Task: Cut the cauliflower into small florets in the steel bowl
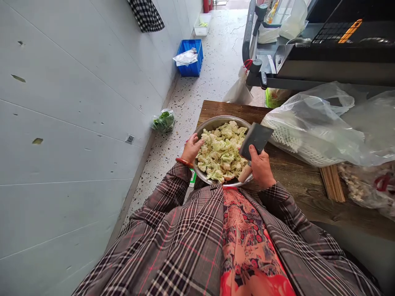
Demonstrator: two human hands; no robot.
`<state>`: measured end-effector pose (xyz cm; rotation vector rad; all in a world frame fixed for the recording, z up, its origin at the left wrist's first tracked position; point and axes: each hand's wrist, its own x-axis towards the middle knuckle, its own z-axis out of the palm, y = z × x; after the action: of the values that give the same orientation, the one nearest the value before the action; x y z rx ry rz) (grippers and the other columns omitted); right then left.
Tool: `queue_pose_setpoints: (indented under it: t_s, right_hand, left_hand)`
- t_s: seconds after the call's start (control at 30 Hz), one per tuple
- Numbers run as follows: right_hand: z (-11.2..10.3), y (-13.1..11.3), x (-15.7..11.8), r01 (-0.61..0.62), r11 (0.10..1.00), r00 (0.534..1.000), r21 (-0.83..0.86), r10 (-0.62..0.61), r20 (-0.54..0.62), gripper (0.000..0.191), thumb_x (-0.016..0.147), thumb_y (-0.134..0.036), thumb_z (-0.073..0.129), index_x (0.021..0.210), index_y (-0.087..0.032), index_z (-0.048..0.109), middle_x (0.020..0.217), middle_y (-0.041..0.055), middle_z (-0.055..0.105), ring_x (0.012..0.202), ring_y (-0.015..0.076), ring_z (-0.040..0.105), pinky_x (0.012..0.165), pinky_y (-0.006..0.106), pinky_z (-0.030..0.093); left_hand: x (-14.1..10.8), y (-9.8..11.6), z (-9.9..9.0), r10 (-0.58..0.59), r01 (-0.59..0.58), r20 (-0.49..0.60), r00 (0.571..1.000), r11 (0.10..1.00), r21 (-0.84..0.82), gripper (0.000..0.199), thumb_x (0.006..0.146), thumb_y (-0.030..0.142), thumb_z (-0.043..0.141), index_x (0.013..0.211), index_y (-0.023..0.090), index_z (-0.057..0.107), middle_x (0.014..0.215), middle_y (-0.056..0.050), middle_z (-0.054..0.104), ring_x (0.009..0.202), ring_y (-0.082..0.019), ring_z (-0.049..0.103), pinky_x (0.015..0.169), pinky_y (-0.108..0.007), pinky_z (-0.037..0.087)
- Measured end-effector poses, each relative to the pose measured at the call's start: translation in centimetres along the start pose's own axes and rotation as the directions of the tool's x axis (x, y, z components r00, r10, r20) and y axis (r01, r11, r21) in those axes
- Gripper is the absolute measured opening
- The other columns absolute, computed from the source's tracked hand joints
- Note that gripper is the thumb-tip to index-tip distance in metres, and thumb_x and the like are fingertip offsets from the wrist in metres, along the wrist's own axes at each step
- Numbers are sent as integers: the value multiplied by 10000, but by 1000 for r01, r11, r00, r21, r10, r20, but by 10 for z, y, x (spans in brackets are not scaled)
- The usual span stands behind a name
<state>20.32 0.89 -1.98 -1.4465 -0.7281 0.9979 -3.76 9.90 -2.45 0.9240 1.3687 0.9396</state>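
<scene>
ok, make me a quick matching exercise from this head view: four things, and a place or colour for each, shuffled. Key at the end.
Things:
1. cleaver
2. cauliflower pieces
3. bag of greens
4. checked cloth

Places or colours:
A. on the floor
B. black and white
C. held in the right hand
D. inside the metal bowl

Pairs: 1-C, 2-D, 3-A, 4-B
</scene>
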Motion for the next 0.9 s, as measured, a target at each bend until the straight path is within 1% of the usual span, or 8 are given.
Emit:
queue_pose_setpoints:
  t_s: [0.2, 0.37, 0.47, 0.57, 0.67, 0.77, 0.83, 0.9]
  right_hand:
    - [-28, 28, -20, -278, 939, 959, 203, 283, 1, 360, 786, -514, 617, 934, -186, 620, 875, 71, 723, 757, 204, 700, 629, 343, 606]
    - [-40, 52, -31, -397, 859, 907, 323, 421, -2, 312, 802, -424, 612, 977, -166, 614, 905, 66, 730, 807, 201, 710, 637, 330, 616]
    - [-42, 61, -31, -430, 833, 892, 348, 453, 19, 309, 811, -404, 606, 988, -151, 627, 952, 73, 732, 821, 200, 711, 622, 315, 619]
    - [-43, 65, -29, -425, 841, 894, 335, 447, 12, 308, 803, -407, 622, 973, -151, 638, 940, 68, 738, 799, 207, 714, 575, 301, 617]
    - [-45, 66, -28, -430, 842, 892, 326, 452, 10, 292, 802, -407, 624, 953, -158, 643, 931, 64, 742, 810, 218, 716, 561, 295, 617]
    - [-46, 66, -28, -436, 837, 891, 330, 454, 26, 290, 809, -407, 615, 947, -155, 652, 951, 73, 742, 855, 227, 714, 563, 283, 618]
    - [-47, 66, -27, -442, 835, 889, 327, 456, 36, 292, 808, -408, 613, 949, -155, 654, 960, 75, 741, 869, 229, 712, 557, 277, 617]
    - [-47, 67, -27, -446, 833, 888, 328, 458, 45, 295, 804, -405, 617, 966, -161, 650, 971, 71, 739, 862, 226, 713, 546, 279, 615]
  left_hand:
    - [-6, -34, 3, 78, -162, 210, 975, 893, 421, 293, 697, 242, 700, 970, 140, 672, 830, -53, 647, 775, -159, 587, 801, -311, 465]
    - [-15, -44, 37, 160, -436, 482, 862, 718, 542, 308, 693, 182, 691, 1000, 164, 691, 870, -60, 609, 735, -152, 549, 786, -305, 450]
    - [-17, -48, 57, 153, -511, 551, 820, 629, 586, 301, 693, 149, 679, 992, 181, 691, 900, -70, 605, 821, -182, 561, 834, -314, 438]
    - [-15, -51, 67, 141, -462, 498, 855, 644, 610, 92, 759, 185, 621, 836, 176, 671, 818, -50, 614, 802, -171, 571, 810, -297, 449]
    - [-5, -44, 65, 84, -258, 317, 945, 785, 563, 170, 850, 274, 525, 769, 153, 611, 657, -15, 582, 593, -125, 545, 620, -256, 456]
    - [13, -27, 55, 1, -79, 195, 981, 915, 396, 246, 889, 328, 471, 949, 121, 591, 676, -21, 610, 485, -98, 539, 485, -216, 409]
    - [24, -16, 44, 4, -67, 187, 982, 942, 330, 349, 872, 310, 510, 1165, 123, 523, 844, -57, 664, 550, -103, 602, 496, -207, 431]
    - [32, -12, 34, 41, -96, 151, 988, 919, 383, 488, 849, 286, 546, 1301, 140, 432, 985, -81, 667, 622, -113, 634, 542, -221, 466]
